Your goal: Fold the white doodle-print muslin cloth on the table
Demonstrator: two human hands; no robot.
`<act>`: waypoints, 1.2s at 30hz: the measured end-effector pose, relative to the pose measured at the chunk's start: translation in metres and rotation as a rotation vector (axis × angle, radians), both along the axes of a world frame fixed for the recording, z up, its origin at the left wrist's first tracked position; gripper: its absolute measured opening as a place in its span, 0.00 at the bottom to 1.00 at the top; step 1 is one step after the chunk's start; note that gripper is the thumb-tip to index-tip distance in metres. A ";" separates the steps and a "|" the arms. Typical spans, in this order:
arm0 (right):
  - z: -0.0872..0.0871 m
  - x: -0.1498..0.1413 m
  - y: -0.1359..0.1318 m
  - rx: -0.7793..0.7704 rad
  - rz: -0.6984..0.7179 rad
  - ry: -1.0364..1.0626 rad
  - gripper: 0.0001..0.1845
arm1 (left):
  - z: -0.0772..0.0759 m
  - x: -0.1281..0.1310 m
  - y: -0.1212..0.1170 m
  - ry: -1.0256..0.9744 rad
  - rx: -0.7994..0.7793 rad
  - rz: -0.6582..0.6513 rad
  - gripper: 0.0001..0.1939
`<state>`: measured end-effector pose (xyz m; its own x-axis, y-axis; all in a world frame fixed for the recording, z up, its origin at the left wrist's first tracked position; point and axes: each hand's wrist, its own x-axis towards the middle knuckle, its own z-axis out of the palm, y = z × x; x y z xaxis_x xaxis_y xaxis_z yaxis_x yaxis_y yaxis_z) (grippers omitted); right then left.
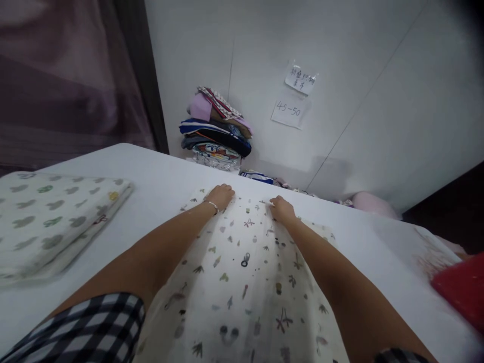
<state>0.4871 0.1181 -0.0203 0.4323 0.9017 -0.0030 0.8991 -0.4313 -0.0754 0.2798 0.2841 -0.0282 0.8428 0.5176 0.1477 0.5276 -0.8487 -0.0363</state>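
Note:
A thin white cloth (pixel 245 267) with small printed plants and figures stretches from the bottom of the view to the far part of the white table. My left hand (pixel 222 196), with a bracelet at the wrist, is closed on the cloth's far edge, fingers curled downward. A short way to its right, my right hand (pixel 283 208) pinches the same far edge between thumb and fingers. Both arms reach forward over the cloth, one along each side. Between them the cloth hangs in soft lengthwise folds, and its near end runs out of view.
On the left of the table (pixel 151 174) lies a folded cream cloth (pixel 56 212) with grey and green shapes. A stack of folded fabrics (pixel 215 128) stands against the wall beyond. Handwritten paper signs (pixel 288 112) hang there. Something red (pixel 463 290) sits at the right edge.

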 end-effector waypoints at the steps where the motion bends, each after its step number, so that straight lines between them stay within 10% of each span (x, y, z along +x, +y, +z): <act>1: 0.001 -0.001 -0.001 -0.019 0.016 -0.019 0.19 | 0.000 -0.002 -0.001 -0.005 0.008 -0.004 0.13; 14: 0.007 0.003 -0.008 -0.135 0.003 -0.001 0.14 | 0.007 0.000 -0.006 0.012 0.026 -0.054 0.11; 27: 0.020 0.027 -0.019 -0.050 -0.198 -0.003 0.18 | 0.024 0.008 0.018 -0.078 -0.068 0.253 0.13; 36: -0.002 0.022 -0.017 -0.052 -0.229 0.006 0.18 | 0.000 0.013 0.016 -0.054 -0.114 0.286 0.15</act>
